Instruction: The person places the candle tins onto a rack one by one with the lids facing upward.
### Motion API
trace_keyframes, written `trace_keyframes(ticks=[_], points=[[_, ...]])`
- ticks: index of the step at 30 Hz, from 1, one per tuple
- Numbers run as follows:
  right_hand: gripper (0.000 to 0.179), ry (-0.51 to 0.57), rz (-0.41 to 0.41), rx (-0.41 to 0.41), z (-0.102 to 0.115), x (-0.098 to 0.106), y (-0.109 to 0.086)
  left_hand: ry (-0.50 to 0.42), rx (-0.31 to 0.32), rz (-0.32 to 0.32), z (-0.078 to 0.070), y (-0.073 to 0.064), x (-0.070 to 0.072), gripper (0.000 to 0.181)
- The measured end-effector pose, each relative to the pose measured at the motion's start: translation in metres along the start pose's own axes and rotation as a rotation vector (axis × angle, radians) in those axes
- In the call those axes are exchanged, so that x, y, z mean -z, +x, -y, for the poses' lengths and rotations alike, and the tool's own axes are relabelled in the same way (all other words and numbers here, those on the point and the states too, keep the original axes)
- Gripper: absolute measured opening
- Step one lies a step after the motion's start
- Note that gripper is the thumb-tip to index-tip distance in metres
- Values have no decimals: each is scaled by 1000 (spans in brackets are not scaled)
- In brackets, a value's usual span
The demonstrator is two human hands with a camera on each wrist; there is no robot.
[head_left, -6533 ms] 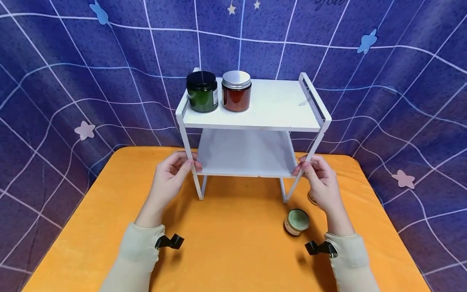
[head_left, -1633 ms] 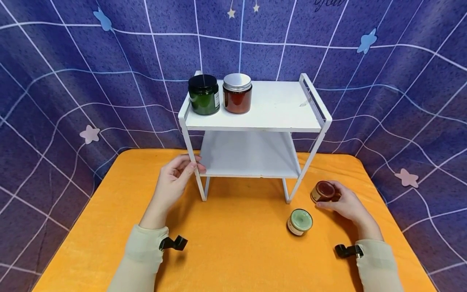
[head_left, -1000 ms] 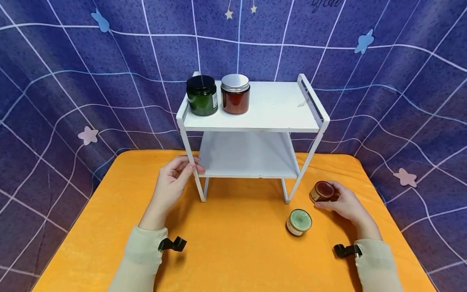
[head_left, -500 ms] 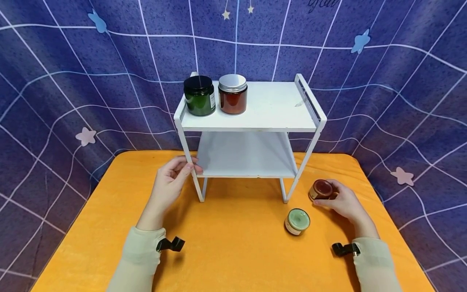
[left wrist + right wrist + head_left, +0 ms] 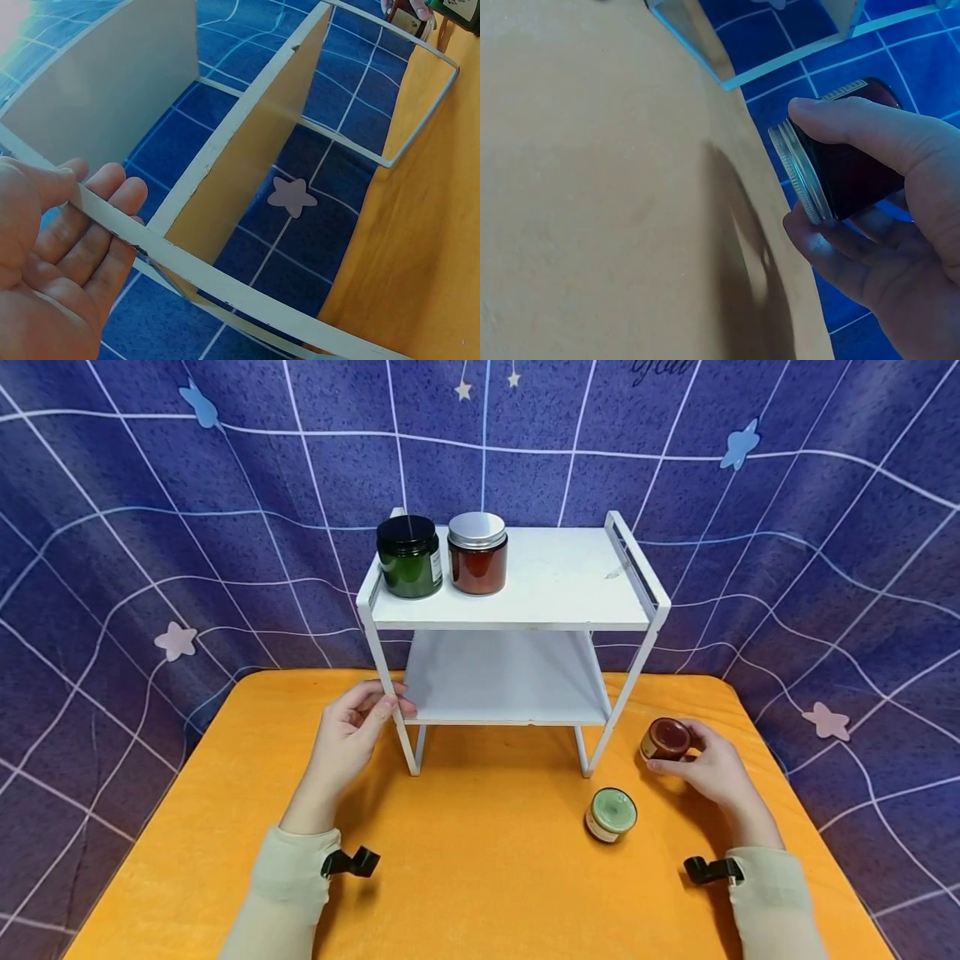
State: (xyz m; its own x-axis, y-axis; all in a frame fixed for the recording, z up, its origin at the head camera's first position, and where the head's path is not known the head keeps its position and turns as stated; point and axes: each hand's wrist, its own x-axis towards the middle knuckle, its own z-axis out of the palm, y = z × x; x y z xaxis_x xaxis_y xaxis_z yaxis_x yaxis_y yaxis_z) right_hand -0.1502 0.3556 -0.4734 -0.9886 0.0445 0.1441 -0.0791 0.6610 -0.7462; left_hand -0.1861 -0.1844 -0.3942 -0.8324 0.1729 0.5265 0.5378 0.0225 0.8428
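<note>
A white two-tier shelf rack (image 5: 555,581) stands on the orange cloth. My left hand (image 5: 341,752) pinches its front left leg between thumb and fingers, beside the lower shelf. My right hand (image 5: 716,772) grips a small red-brown glass jar (image 5: 666,739) to the right of the rack. In the right wrist view this jar (image 5: 855,165) is upside down, its silver lid (image 5: 804,172) facing the cloth, held clear of it. A small green jar (image 5: 612,815) sits on the cloth, nearer me. On the top shelf are a dark green jar (image 5: 409,560) and an amber jar (image 5: 478,556).
A blue-purple curtain (image 5: 540,485) with grid lines and stars hangs behind and at both sides. Orange cloth (image 5: 480,860) spreads in front of the rack. The top shelf has raised side rails (image 5: 639,568). The lower shelf (image 5: 510,681) is bare.
Earlier my right hand held the rack's right leg; it let go and took hold of the red-brown jar. Just now that jar has risen slightly off the cloth. My left hand stays put.
</note>
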Motion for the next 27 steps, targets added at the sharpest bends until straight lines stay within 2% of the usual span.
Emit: trace_keyframes(ticks=[7, 17, 27], points=[[79, 25, 9, 0, 3, 2, 0, -6, -7, 1, 0, 0, 0, 20], [77, -15, 17, 30, 6, 3, 0, 10, 3, -1, 0, 0, 0, 20], [79, -6, -13, 36, 20, 8, -2, 15, 14, -4, -3, 0, 0, 21]])
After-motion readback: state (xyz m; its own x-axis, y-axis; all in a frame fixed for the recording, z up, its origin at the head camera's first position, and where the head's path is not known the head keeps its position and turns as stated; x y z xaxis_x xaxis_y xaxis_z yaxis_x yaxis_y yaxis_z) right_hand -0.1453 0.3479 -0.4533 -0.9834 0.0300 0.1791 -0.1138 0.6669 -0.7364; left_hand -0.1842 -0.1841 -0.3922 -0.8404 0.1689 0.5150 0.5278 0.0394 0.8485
